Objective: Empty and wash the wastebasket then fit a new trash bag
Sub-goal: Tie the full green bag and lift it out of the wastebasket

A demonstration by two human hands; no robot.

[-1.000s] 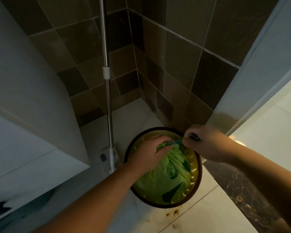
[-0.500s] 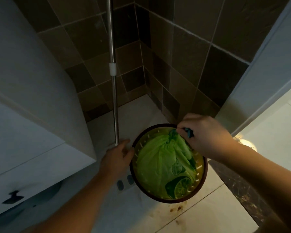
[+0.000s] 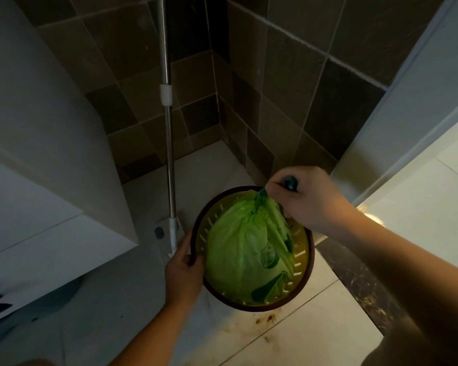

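A round wastebasket (image 3: pixel 306 282) with a dark brown rim and slotted yellow wall stands on the tiled floor in a corner. Inside it bulges a full green trash bag (image 3: pixel 238 249), its top gathered into a twisted neck at the far rim. My right hand (image 3: pixel 306 198) grips that gathered neck above the basket's far edge. My left hand (image 3: pixel 183 270) holds the basket's rim on the left side, thumb over the edge.
A metal mop pole (image 3: pixel 169 143) leans in the corner just left of the basket, its base (image 3: pixel 167 233) by my left hand. A white cabinet (image 3: pixel 50 180) overhangs at left. Brown tiled walls close the corner; a white door frame (image 3: pixel 407 107) stands at right. Stains (image 3: pixel 265 319) mark the floor.
My left hand left the bag's top, swung out to the left and now holds the basket's rim. My right hand kept its grip on the bag's neck, which now stands pulled up tighter.
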